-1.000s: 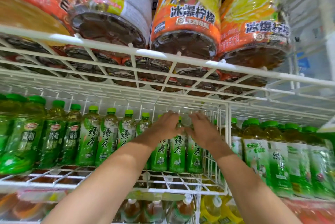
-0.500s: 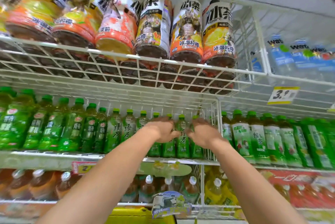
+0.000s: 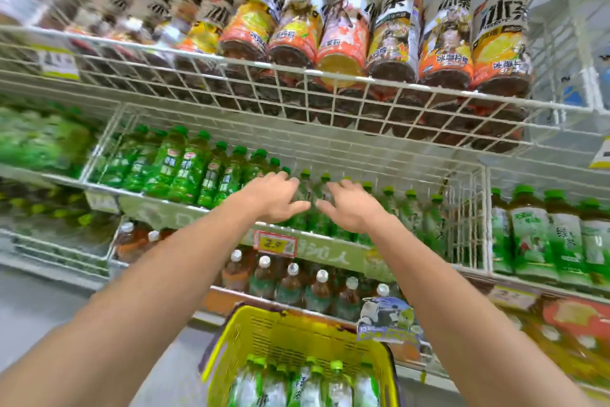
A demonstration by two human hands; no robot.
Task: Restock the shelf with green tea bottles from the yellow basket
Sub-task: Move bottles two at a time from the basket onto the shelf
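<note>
Green tea bottles [image 3: 307, 380] stood upright in the yellow basket [image 3: 264, 327], directly below both outstretched arms; the left hand [image 3: 274, 197] and right hand [image 3: 351, 205], about equally near, hovered empty with fingers spread at the shelf [image 3: 330, 251] front edge, touching nothing I could tell

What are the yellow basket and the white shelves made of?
The yellow basket looks like moulded plastic: bright, slightly glossy, with rows of slots in its wall. The white shelf looks like metal wire with a white coating, thin rods crossed into a grid you can see bottles through. The blur leaves the coating unsure.
</note>
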